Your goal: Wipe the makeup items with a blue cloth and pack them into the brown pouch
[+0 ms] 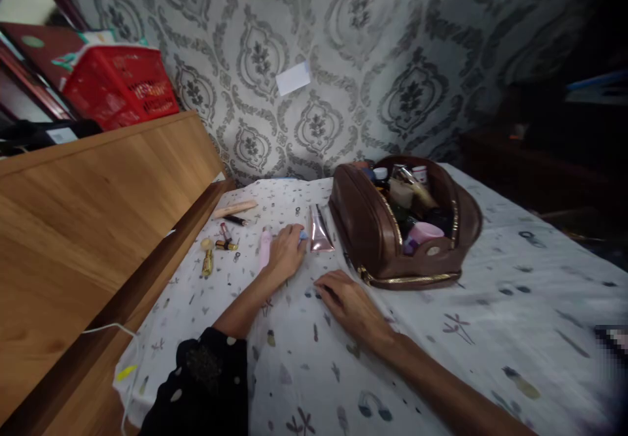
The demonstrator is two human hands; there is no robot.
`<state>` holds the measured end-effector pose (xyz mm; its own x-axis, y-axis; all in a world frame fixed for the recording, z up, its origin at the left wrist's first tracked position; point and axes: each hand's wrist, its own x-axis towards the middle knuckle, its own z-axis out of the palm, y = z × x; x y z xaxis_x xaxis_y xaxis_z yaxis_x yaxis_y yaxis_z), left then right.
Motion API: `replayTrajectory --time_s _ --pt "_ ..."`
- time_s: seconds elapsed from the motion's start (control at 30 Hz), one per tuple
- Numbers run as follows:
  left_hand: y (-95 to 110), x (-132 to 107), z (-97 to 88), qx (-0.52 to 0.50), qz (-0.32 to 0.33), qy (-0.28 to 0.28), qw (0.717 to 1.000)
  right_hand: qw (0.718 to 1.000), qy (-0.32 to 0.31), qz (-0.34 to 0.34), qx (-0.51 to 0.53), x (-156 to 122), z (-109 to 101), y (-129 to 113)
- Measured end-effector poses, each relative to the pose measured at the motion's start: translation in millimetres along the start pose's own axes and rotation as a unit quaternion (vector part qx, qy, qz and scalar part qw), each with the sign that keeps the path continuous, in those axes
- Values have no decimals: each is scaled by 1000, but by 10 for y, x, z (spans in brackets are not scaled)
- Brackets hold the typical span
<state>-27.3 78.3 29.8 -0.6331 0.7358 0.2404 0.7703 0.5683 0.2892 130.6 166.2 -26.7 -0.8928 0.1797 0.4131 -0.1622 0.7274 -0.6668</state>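
Note:
My left hand (286, 253) rests on the patterned white bedsheet (490, 305), its fingers curled over a small light-blue item that is mostly hidden. A pale pink tube (265, 246) lies right beside it on the left, and a shiny pink tube (320, 230) on the right. My right hand (349, 304) lies flat on the sheet, fingers together, close to the front of an open brown toiletry bag (373, 233). The bag is stuffed with bottles and jars, among them a pink jar (426, 232).
Small cosmetics lie to the left on the sheet: a gold bottle (207, 257), lipsticks (226, 238), a dark pencil (236, 220) and a beige tube (234, 209). A wooden headboard (88, 227) runs along the left, with a red basket (120, 85) above it. Patterned wallpaper is behind.

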Motion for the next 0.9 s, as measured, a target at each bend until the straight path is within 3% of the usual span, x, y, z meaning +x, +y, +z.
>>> replayTrajectory --time_s 0.23,0.37,0.57,0.73,0.9 --pt "-591 -273 -261 -14 -64 57 996 1000 -4 2 -6 -4 -18 -43" --pt "-843 -300 -200 -72 -79 60 992 1000 2 2 -3 3 -2 -24" --pt "-949 -172 -103 -133 -69 57 987 1000 11 14 4 19 29 23" --pt "-1135 -15 -253 -30 -55 60 996 999 -32 34 -12 129 -57 -61" --pt "-1374 287 -417 90 -60 35 994 990 -72 116 21 403 -20 -241"
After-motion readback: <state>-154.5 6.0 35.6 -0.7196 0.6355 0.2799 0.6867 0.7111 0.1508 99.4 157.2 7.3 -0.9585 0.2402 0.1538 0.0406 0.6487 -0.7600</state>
